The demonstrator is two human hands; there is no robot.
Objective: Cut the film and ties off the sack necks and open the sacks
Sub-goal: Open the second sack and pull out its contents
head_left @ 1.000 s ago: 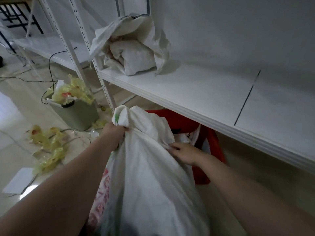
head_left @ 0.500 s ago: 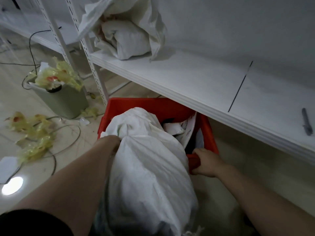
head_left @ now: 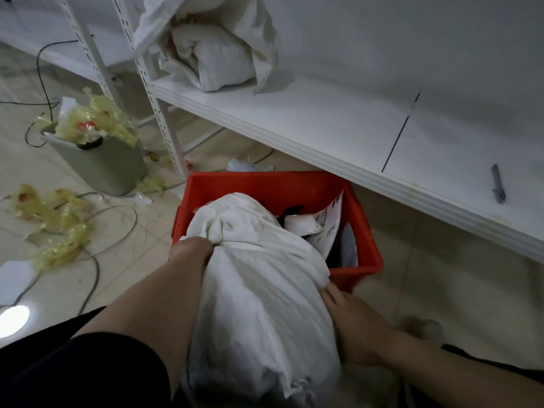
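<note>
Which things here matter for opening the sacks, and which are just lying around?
Job: white sack, left hand gripping its neck, right hand at its side, second sack, grey tool.
Lying about: red crate, green bin, yellow film scraps, cables.

Just one wide-angle head cam, looking forward and down from close above the bulging white woven sack (head_left: 259,290) and red plastic crate (head_left: 265,185), white shelf board (head_left: 323,119) at upper right.
</note>
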